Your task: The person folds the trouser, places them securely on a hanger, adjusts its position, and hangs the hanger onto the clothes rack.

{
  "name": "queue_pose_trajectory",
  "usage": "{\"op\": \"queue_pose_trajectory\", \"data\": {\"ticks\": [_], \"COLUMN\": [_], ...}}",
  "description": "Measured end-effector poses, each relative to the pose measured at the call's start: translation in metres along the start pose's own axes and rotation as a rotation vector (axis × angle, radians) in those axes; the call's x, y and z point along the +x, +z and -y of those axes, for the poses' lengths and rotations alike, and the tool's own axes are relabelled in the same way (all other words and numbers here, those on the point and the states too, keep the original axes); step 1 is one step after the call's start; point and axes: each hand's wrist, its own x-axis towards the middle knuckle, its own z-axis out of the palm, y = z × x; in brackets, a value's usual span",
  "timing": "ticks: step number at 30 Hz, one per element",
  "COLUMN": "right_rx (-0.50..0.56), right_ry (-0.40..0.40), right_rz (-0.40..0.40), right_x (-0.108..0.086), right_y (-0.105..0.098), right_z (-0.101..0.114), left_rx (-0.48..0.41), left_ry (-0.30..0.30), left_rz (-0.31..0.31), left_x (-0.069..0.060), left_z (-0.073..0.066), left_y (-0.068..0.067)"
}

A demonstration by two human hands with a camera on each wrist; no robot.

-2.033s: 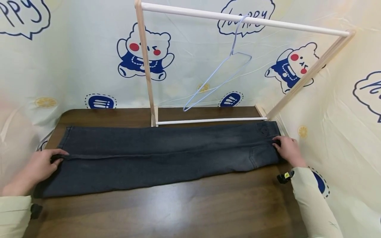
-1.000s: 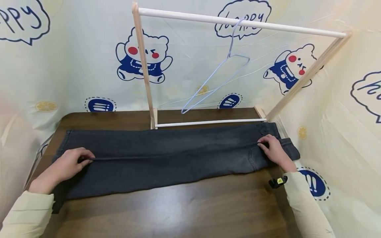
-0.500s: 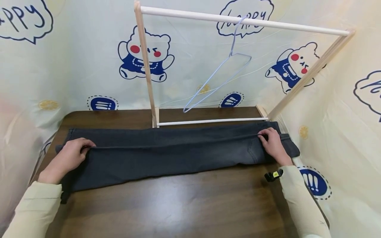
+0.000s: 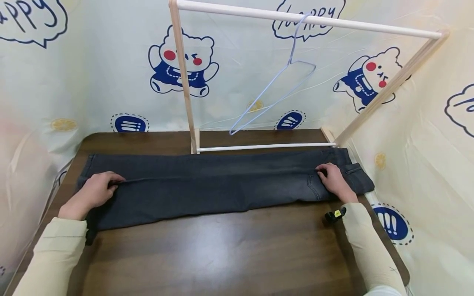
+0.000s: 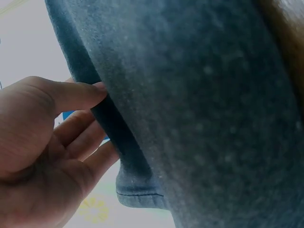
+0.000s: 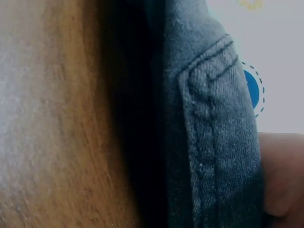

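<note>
Dark grey trousers [image 4: 222, 181] lie lengthwise across the wooden table, with a ridge running along their middle. Near the leg ends, my left hand [image 4: 97, 191] pinches that ridge between thumb and fingers; the left wrist view shows the thumb against the denim [image 5: 199, 104] and the fingers on its far side. My right hand [image 4: 333, 179] pinches the cloth by the stitched pocket at the waist end. In the right wrist view the stitched denim [image 6: 209, 123] fills the middle, and only part of the hand [image 6: 282, 175] shows at the right edge.
Behind the trousers stands a rack with a white top rail [image 4: 237, 12], wooden posts and a low white bar [image 4: 266, 146]. A light blue wire hanger [image 4: 266, 91] hangs from the top rail. The table [image 4: 214, 255] is bordered by a printed curtain [image 4: 111, 74].
Both hands have moved inward from the trouser ends and regripped the middle of the cloth. The front part of the trousers has shifted back, and a waist portion now sticks out at the right.
</note>
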Motion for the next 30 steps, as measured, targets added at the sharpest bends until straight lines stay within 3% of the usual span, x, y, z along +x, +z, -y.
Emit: {"op": "queue_pose_trajectory", "data": {"ticks": [5, 11, 16, 26, 30], "right_rx": [-0.011, -0.125, -0.18, -0.207, -0.209], "right_ry": [-0.029, -0.06, -0.046, -0.023, -0.019], "right_rz": [0.001, 0.043, 0.039, -0.158, -0.185], "right_x": [0.004, 0.007, 0.011, 0.024, 0.027], "right_y": [0.0, -0.001, -0.006, -0.012, -0.008], "right_z": [0.001, 0.003, 0.006, 0.009, 0.006], "left_rx": [0.007, 0.0, 0.007, 0.022, 0.015], "left_ry": [-0.043, -0.052, -0.037, -0.037, -0.051], "left_rz": [0.047, 0.067, 0.007, -0.197, -0.211], "left_x": [0.003, 0.009, 0.01, 0.01, 0.015], "left_z": [-0.005, -0.007, -0.004, -0.007, -0.002], "left_y": [-0.007, -0.009, -0.012, -0.022, -0.016]}}
